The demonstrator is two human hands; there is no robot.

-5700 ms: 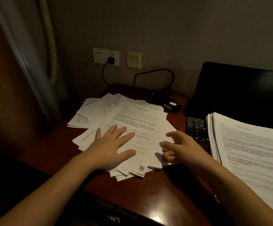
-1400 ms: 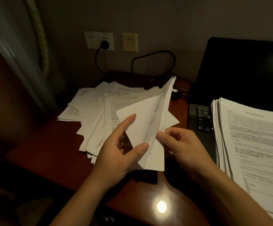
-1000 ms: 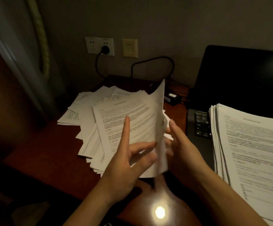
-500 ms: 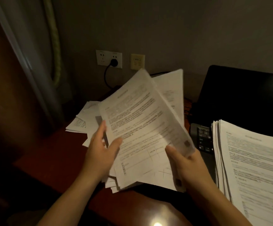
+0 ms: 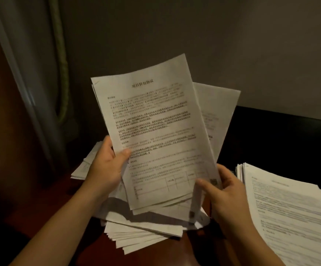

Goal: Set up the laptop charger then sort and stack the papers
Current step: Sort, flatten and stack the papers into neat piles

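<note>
I hold a sheaf of printed papers upright in front of me, printed side facing me. My left hand grips its left edge, thumb on the front sheet. My right hand pinches the lower right corner. Under the sheaf a loose pile of papers lies fanned on the dark wooden desk. A neat stack of papers rests at the right, over the laptop's base. The laptop's black screen stands behind it. The raised sheets hide the charger and the wall socket.
A grey wall rises behind the desk. At the left are a wooden panel, a pale frame and a greenish cord hanging down. A few more sheets lie at the desk's far left.
Both hands gathered sheets off the loose pile and lifted them. The sheaf went from flat to tilted, and now stands higher and upright, with the view tipped up.
</note>
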